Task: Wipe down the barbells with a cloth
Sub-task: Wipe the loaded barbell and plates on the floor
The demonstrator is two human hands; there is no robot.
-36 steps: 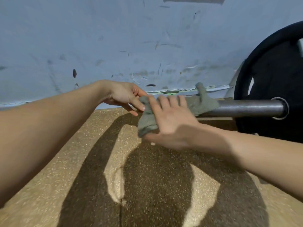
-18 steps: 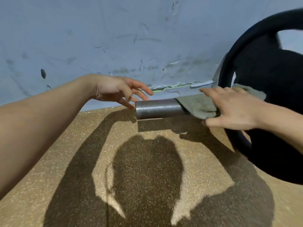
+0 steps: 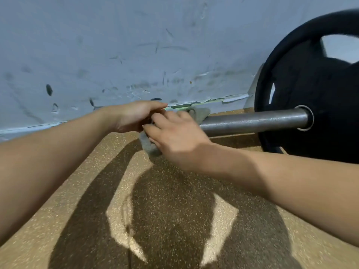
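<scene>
The barbell's steel sleeve [image 3: 252,122] runs left from a black weight plate [image 3: 310,98] just above the floor. A grey-green cloth [image 3: 200,113] is wrapped over the sleeve's free left end, and a fold of it hangs below. My right hand [image 3: 174,136] lies over the cloth, fingers curved round it and the bar. My left hand [image 3: 136,117] cups the bar's end from the left, fingers curled against the cloth. The right hand partly hides its fingertips.
A scuffed pale-blue wall [image 3: 136,55] stands close behind the bar. The speckled tan rubber floor [image 3: 58,210] spreads below, crossed by the shadows of my arms and head. The plate fills the right edge of the view.
My right hand slid the cloth along the sleeve from beside the plate back to the free end. My left hand closed in onto that end and now covers it.
</scene>
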